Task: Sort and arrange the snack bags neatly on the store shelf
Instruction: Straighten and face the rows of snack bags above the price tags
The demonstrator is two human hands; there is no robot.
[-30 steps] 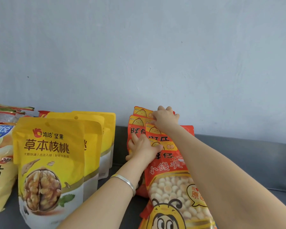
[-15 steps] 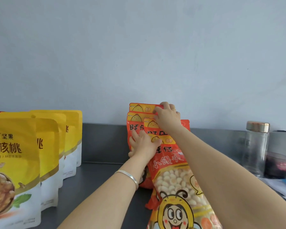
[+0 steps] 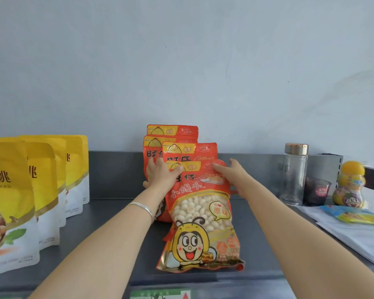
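Note:
A row of several red snack bags stands one behind another on the dark grey shelf (image 3: 108,223), with the front red bag (image 3: 200,221) showing a cartoon bee and white puffs. The back red bags (image 3: 172,131) lean near the wall. My left hand (image 3: 162,175) presses flat against the row's left side, thumb over the front bag's top edge. My right hand (image 3: 233,175) lies against the front bag's upper right corner, fingers spread. Neither hand lifts a bag. To the left stand several yellow walnut bags (image 3: 13,197) in a file.
A clear glass jar (image 3: 295,175) with a copper lid, a dark cup (image 3: 316,192) and a yellow bottle (image 3: 350,184) stand at the right. A blue-yellow packet (image 3: 354,216) lies on white papers (image 3: 352,236) there. A grey wall rises behind the shelf.
My right hand came down from the tops of the back bags to the front bag's right corner. The view has shifted right, so fewer yellow bags show and the jar and bottle appear.

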